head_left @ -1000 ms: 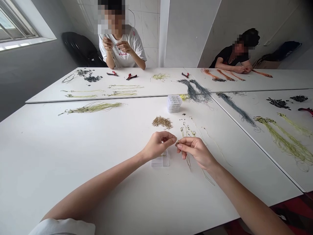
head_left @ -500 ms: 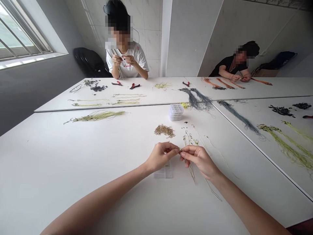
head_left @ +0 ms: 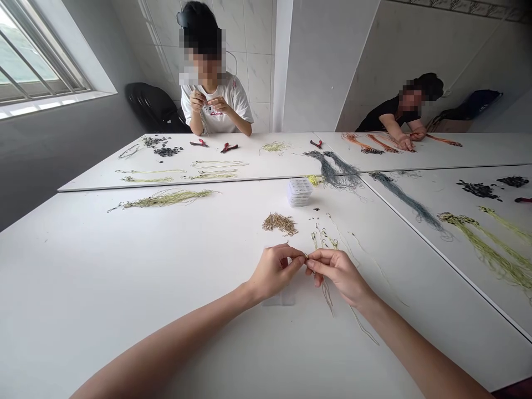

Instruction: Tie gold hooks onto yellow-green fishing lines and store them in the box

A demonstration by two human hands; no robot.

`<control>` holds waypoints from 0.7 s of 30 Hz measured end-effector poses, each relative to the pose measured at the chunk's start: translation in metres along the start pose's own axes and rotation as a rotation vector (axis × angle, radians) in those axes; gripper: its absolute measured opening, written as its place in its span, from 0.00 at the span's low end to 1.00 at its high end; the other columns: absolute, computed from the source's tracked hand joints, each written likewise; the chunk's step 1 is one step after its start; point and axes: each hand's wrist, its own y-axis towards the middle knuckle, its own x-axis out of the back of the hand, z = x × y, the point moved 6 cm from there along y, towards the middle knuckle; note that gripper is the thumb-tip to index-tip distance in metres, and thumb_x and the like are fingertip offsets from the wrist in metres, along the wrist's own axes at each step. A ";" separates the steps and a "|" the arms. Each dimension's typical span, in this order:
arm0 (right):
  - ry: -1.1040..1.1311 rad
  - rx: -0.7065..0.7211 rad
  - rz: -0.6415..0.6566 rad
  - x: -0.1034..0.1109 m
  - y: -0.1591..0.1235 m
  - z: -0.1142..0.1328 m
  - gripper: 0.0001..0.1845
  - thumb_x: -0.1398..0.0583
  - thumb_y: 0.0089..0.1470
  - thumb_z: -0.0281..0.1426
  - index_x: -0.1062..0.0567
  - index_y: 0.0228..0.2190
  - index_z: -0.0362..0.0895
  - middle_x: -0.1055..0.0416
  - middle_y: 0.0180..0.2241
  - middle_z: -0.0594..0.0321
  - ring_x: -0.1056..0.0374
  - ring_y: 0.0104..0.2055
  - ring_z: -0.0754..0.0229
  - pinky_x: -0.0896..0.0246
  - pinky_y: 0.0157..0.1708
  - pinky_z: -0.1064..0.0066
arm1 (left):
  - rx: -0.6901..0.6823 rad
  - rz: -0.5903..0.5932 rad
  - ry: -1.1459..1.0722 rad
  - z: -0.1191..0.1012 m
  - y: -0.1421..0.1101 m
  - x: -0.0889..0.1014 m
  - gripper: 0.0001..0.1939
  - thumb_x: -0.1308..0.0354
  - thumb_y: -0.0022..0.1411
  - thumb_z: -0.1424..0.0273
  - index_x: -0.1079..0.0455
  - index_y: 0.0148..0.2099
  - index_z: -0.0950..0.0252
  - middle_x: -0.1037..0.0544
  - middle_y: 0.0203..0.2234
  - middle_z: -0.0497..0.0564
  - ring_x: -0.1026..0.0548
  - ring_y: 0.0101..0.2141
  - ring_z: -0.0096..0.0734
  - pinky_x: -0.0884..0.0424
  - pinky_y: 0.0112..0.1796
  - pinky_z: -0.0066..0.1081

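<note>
My left hand [head_left: 279, 268] and my right hand [head_left: 337, 272] meet fingertip to fingertip above the white table. Thumb and forefinger of each are closed on one tiny gold-coloured piece of fishing tackle [head_left: 306, 256], mostly covered by the fingers. Pale fishing line [head_left: 364, 327] trails out below my right hand. Just beyond that hand lie several fishing hooks [head_left: 324, 238] tied to yellowish line. Past my left hand is a pile of small gold metal fittings [head_left: 279, 223]. A clear plastic box [head_left: 278, 299] sits under my left hand, partly hidden.
A stack of clear boxes [head_left: 299, 192] stands beyond the gold pile. Bundles of yellow-green line [head_left: 166, 198] and grey line [head_left: 332, 166] lie around. Red-handled pliers [head_left: 229, 147] rest on the far table. Two people [head_left: 216, 105] work opposite; the other person [head_left: 399, 113] is at right.
My hands stay pinched together and have barely shifted; the left hand now covers more of the clear box. The far-right person has lowered one hand toward the orange line bundles.
</note>
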 end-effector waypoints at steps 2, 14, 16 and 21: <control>0.002 0.001 0.000 0.000 0.000 -0.001 0.15 0.35 0.51 0.41 0.21 0.32 0.42 0.28 0.28 0.61 0.35 0.21 0.65 0.37 0.26 0.69 | -0.015 -0.011 0.016 -0.001 -0.001 0.000 0.13 0.48 0.65 0.67 0.22 0.38 0.62 0.22 0.30 0.49 0.31 0.28 0.27 0.34 0.30 0.26; 0.005 -0.003 -0.020 0.001 0.001 0.002 0.16 0.34 0.48 0.43 0.21 0.31 0.42 0.27 0.27 0.61 0.36 0.21 0.65 0.37 0.25 0.68 | -0.065 -0.015 0.059 -0.002 -0.002 -0.004 0.13 0.49 0.65 0.70 0.23 0.34 0.62 0.24 0.27 0.48 0.32 0.28 0.26 0.35 0.30 0.26; 0.005 -0.002 -0.020 0.002 0.001 0.002 0.16 0.34 0.49 0.42 0.21 0.31 0.42 0.27 0.27 0.61 0.36 0.21 0.65 0.37 0.25 0.68 | -0.063 -0.018 0.057 -0.002 -0.002 -0.004 0.13 0.49 0.65 0.70 0.23 0.34 0.62 0.24 0.27 0.48 0.32 0.28 0.26 0.36 0.30 0.25; 0.001 0.004 -0.017 0.003 0.001 0.002 0.15 0.34 0.49 0.42 0.21 0.31 0.43 0.27 0.27 0.61 0.36 0.21 0.65 0.37 0.26 0.68 | -0.049 -0.016 0.054 -0.001 -0.002 -0.005 0.14 0.50 0.66 0.69 0.23 0.33 0.62 0.24 0.26 0.49 0.32 0.29 0.27 0.35 0.30 0.25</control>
